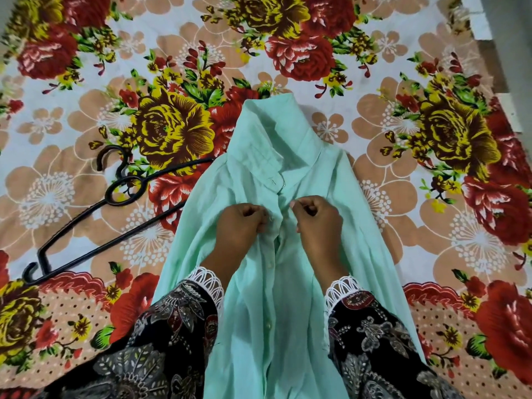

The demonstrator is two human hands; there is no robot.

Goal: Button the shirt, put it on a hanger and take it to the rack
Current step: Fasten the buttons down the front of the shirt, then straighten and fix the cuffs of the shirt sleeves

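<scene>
Pinching the shirt (259, 283) placket: left hand (240, 226) and right hand (316, 223), each grip closed on fabric
Shirt lies flat mid-bed, collar away; hanger (95, 217) partly under its left edge, toward the bed's left side

**Floral bedsheet, strip of bare floor at right**

Bedsheet (374, 156) fills nearly the whole view: pale ground, large red and yellow-brown roses, peach outline blossoms, green leaves. A dotted peach border with a red scalloped edge runs along the near side. Top right corner: grey-brown floor (506, 47) beyond the sheet's edge. Light even, soft shadows.
</scene>
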